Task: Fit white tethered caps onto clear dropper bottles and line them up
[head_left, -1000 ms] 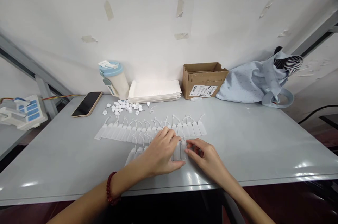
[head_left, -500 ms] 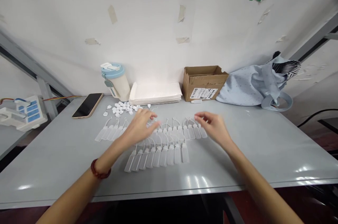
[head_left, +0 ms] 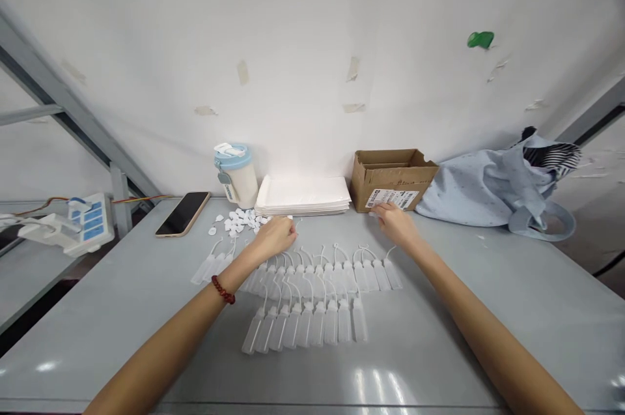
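My left hand [head_left: 276, 236] is closed above the back row, beside the pile of small white caps [head_left: 239, 221]. Its fingertips are curled; a bit of white shows behind them, but what they hold is hidden. At the foot of the cardboard box, my right hand [head_left: 398, 225] has its fingers closed on a small translucent bottle [head_left: 373, 214], mostly covered by them. Between my arms lie two rows of similar flat translucent bottles with thin white strings at their necks: a front row [head_left: 305, 327] and a back row [head_left: 375, 275], partly behind my left forearm.
Along the wall stand a blue-lidded cup [head_left: 239, 180], a stack of white envelopes [head_left: 305, 195], the open cardboard box [head_left: 390, 177] and a light blue cloth bag [head_left: 473, 174]. A phone [head_left: 183, 214] lies at left, near a white power strip [head_left: 88, 226].
My right hand has moved from the back row's right end out to the bottle by the box. My left hand has closed and shifted toward the caps. The view has tilted up.
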`<act>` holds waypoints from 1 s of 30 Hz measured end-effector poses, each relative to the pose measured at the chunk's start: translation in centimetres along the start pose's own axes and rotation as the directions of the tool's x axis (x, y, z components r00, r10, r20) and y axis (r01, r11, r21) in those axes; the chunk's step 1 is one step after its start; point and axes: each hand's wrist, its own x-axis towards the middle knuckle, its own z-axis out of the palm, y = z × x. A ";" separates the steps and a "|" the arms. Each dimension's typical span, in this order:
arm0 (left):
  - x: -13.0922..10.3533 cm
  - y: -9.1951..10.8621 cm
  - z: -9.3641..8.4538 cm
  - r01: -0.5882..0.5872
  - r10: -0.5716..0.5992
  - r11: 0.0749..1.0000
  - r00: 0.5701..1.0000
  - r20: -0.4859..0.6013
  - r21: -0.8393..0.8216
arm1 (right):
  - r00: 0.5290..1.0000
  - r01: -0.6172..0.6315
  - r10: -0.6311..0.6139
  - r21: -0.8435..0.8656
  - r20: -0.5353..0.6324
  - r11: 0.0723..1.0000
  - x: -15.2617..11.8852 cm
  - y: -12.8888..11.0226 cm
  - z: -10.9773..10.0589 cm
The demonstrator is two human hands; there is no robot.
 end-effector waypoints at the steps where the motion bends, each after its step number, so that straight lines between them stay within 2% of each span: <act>1: -0.1 0.0 0.0 -0.002 0.002 1.000 1.000 -0.006 -0.018 | 1.000 -0.003 0.003 -0.013 0.003 1.000 -0.1 0.2 0.2; 7: -1.5 0.2 -1.1 -0.028 -0.002 0.974 0.991 -0.134 -0.225 | 0.998 -0.064 0.063 -0.033 -0.028 0.997 -0.6 1.3 0.1; 10: -2.9 0.2 -1.5 -0.049 -0.033 0.942 0.971 -0.236 -0.332 | 0.990 -0.076 0.076 0.000 -0.122 0.997 -1.0 0.8 -0.9; 13: -4.4 0.0 -1.2 -0.087 -0.058 0.911 0.941 -0.334 -0.403 | 0.961 -0.045 0.062 0.072 -0.270 0.996 -1.8 -1.5 -1.8; 18: -6.4 0.4 -0.2 -0.176 -0.047 0.883 0.890 -0.454 -0.436 | 0.895 0.126 -0.028 0.192 -0.446 0.973 -4.9 -8.9 -1.9; 20: -6.9 1.0 0.2 -0.234 0.004 0.883 0.871 -0.492 -0.406 | 0.843 0.348 -0.176 0.266 -0.509 0.899 -6.5 -11.5 -1.5; 21: -7.1 1.4 0.5 -0.294 0.074 0.891 0.846 -0.529 -0.346 | 0.823 0.422 -0.240 0.271 -0.515 0.865 -7.3 -12.5 -1.3; 23: -7.6 2.3 1.0 -0.384 0.187 0.888 0.803 -0.566 -0.251 | 0.792 0.501 -0.317 0.260 -0.522 0.825 -8.6 -13.7 -0.8; 25: -8.2 3.1 1.6 -0.437 0.249 0.877 0.771 -0.586 -0.202 | 0.782 0.545 -0.375 0.256 -0.497 0.798 -9.3 -14.2 -0.5; 30: -9.2 4.3 2.4 -0.506 0.265 0.829 0.729 -0.631 -0.237 | 0.769 0.591 -0.386 0.334 -0.510 0.734 -9.1 -14.4 -0.4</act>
